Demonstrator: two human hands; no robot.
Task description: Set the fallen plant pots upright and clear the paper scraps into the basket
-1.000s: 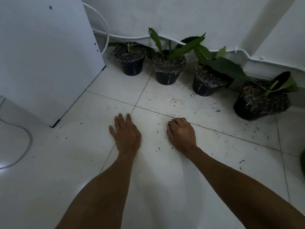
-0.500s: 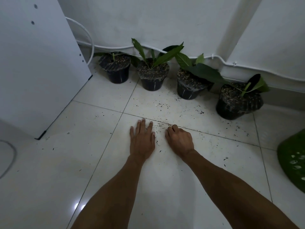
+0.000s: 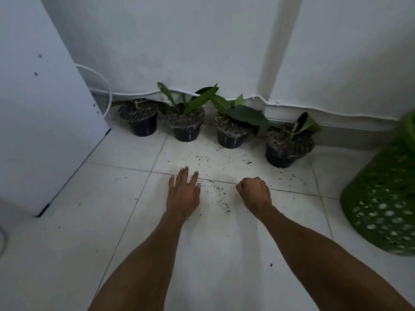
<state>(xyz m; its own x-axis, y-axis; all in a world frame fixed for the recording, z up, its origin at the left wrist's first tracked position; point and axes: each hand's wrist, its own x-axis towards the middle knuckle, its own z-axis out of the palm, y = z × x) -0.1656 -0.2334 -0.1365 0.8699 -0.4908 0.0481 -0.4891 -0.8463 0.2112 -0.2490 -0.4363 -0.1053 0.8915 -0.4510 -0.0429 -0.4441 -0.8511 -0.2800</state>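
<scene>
Nearby, upright pots (image 3: 186, 126), green basket (image 3: 381, 198) rightward.

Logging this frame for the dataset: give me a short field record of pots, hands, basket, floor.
pots: four black plant pots in a row along the wall, all upright
left hand: flat, fingers spread, on the floor tile
right hand: closed in a fist; contents not visible
basket: green basket at right edge, partly out of frame
floor: dark specks scattered between the hands and in front of the pots
paper scraps: none clearly visible
</scene>
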